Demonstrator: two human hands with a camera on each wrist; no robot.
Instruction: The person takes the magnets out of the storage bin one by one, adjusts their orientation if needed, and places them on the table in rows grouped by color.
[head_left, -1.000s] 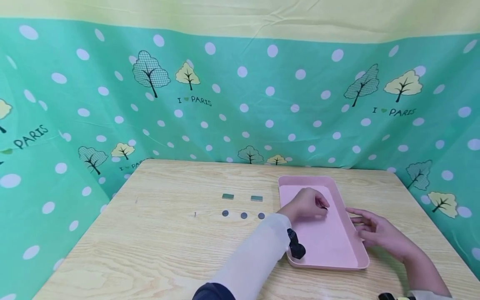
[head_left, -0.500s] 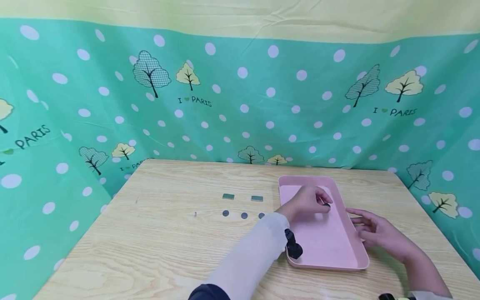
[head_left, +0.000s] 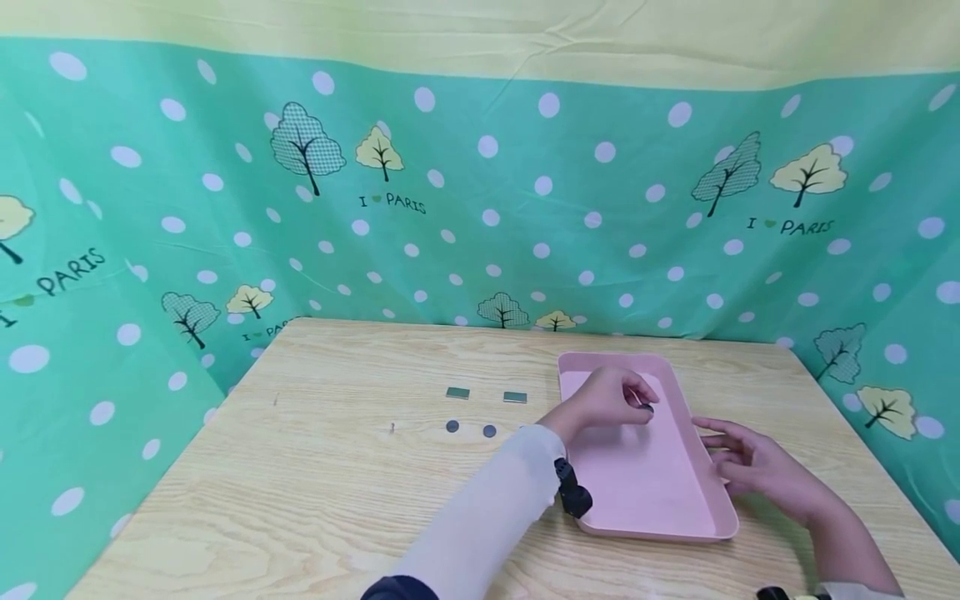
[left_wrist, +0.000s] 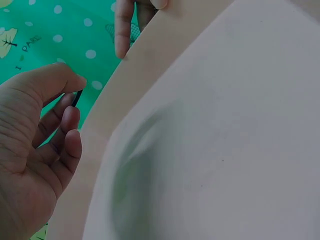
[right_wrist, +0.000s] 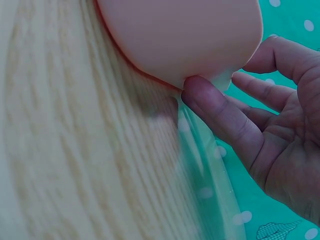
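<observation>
My left hand [head_left: 603,398] is above the floor of a pink tray [head_left: 652,500], pinching a small thin black disc [head_left: 646,408] between thumb and fingertip. In the left wrist view the disc [left_wrist: 77,98] shows edge-on as a narrow dark strip. Along the tray's right wall rests my right hand [head_left: 757,462], its fingers spread loosely against the outside. From the right wrist, the thumb of that hand [right_wrist: 295,130] touches the tray's outer side [right_wrist: 185,35], and a finger reaches its edge.
Left of the tray, two green rectangular pieces [head_left: 458,392] lie on the wooden table [head_left: 300,492]. Dark round discs [head_left: 452,426] form a row in front of them, one nearly hidden by my left sleeve. A dotted green cloth [head_left: 420,208] hangs behind.
The left hand has shifted slightly within the tray, raising the disc a little and drawing back left, so its sleeve now covers most of the rightmost dark disc. The right hand stays put.
</observation>
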